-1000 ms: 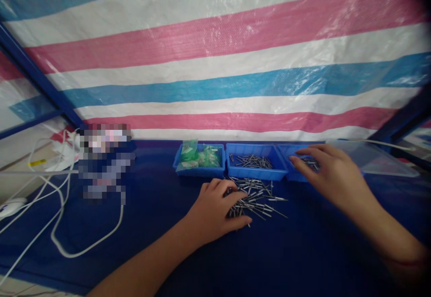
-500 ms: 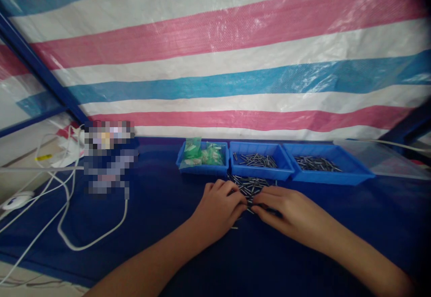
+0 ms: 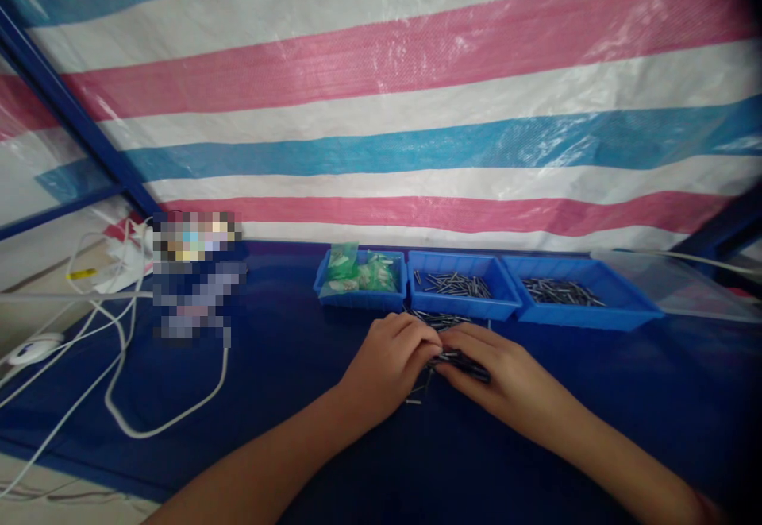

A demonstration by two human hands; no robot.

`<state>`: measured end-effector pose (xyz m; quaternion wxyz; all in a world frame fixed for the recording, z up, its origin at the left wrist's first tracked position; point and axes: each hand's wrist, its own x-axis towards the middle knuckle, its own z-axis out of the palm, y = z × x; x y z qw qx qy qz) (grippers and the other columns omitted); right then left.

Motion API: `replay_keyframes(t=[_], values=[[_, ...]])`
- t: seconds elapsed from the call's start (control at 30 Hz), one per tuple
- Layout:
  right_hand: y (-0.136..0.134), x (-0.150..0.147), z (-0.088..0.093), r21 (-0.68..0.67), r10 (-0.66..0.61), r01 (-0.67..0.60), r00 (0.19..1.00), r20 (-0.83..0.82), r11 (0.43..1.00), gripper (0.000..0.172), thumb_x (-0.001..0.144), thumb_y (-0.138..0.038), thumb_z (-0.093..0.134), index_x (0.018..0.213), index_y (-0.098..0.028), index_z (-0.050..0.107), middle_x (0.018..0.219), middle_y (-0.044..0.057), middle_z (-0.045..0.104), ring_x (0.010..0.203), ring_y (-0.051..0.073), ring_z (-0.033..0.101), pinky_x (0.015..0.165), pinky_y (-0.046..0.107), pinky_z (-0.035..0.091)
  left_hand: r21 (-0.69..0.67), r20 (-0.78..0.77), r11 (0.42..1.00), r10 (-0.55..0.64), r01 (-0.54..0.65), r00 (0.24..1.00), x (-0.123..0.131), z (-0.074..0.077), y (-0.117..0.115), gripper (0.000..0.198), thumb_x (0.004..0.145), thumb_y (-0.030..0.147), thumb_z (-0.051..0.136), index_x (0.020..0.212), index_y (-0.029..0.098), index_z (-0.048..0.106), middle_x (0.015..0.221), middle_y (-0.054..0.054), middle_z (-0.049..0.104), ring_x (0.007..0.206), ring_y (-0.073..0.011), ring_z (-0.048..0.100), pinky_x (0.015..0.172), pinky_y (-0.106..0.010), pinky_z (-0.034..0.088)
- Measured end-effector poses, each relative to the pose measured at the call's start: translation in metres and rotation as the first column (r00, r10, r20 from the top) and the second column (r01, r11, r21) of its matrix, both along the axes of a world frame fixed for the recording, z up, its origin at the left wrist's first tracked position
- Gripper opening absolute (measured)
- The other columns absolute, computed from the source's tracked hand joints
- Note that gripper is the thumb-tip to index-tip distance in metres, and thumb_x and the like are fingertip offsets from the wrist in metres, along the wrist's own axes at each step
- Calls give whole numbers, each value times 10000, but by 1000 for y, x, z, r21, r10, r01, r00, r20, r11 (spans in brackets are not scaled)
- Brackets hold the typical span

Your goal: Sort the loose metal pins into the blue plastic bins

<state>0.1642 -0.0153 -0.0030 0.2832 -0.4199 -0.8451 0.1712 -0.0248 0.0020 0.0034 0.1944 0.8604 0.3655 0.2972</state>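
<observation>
Slender silver-grey metal pins are clamped between fingers and thumb of the right hand, palm down. The left hand is curled against it; its hold cannot be determined. Rectangular blue plastic bins are set just beyond the grip; glossy dark-blue tabletop is exposed nearer.

Three plastic bins stand side by side in a row along the back of the table. Left bin: packets. Middle bin: loose rivets. Right bin: more rivets, mostly toward its left end. Rivet pile on the table, before the middle bin; left hand at its left side, right hand at its right, fingers meeting or nearly so. Plastic sheet right of and behind the right bin. Tarpaulin behind the whole row. Far left: cables, with a computer mouse among them.
</observation>
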Motion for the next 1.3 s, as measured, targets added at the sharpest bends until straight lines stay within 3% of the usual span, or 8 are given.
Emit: replay_keyframes(t=[0.13,0.23,0.37,0.47,0.63,0.83,1.1,1.3], values=[[-1,-4,2,-63,36,-46,988,-151,997,162,896,-227,502,866,-221,661,912,59,668,863,187,626,769,308,513,-68,226,997,-24,41,974,2,1,-4,169,939,224,449,938,179,611,936,-49,640,893,-156,598,812,-269,457],[-1,-4,3,-96,-19,-5,968,-250,995,165,893,-263,508,844,-217,659,878,54,674,842,186,628,765,306,510,-68,307,998,8,13,952,2,3,-5,176,932,215,457,1000,181,616,973,-60,651,909,-165,609,823,-277,469],[2,1,-1,-176,-169,113,923,-345,978,174,879,-352,540,878,-211,641,845,47,662,803,187,620,720,293,507,-67,315,998,21,1,949,2,3,-5,206,930,196,456,1066,184,611,1029,-70,650,952,-171,606,850,-284,464],[2,4,-3,-196,-210,142,895,-393,970,189,870,-382,554,876,-210,633,845,43,646,787,182,609,683,278,501,-113,255,993,9,20,967,4,1,-6,216,930,212,462,1080,174,614,1005,-72,652,924,-168,611,819,-270,466],[0,2,-1,-158,-183,131,907,-379,979,163,875,-357,552,851,-214,627,817,39,633,756,170,582,675,278,483,-166,151,986,26,-1,988,8,-2,-9,177,909,255,512,964,159,650,882,-56,660,832,-169,612,746,-260,453],[-2,1,2,-134,-202,163,904,-377,978,162,862,-357,566,808,-217,626,797,31,626,724,163,578,648,266,479,-192,173,981,27,7,985,7,-1,-8,139,896,243,532,871,162,642,824,-35,636,791,-152,598,719,-240,433],[-2,2,2,-160,-192,139,904,-383,977,140,875,-326,548,889,-216,633,832,32,638,760,166,595,664,266,484,-187,250,981,89,-42,964,6,0,-7,113,888,242,554,871,150,618,819,-20,601,775,-126,571,703,-214,419],[2,7,8,-27,-114,111,958,-265,993,134,884,-299,527,856,-224,634,845,33,645,784,175,610,695,285,483,-147,208,986,114,-84,971,3,2,-7,141,889,266,552,965,157,598,885,-29,614,835,-148,570,764,-259,425]])
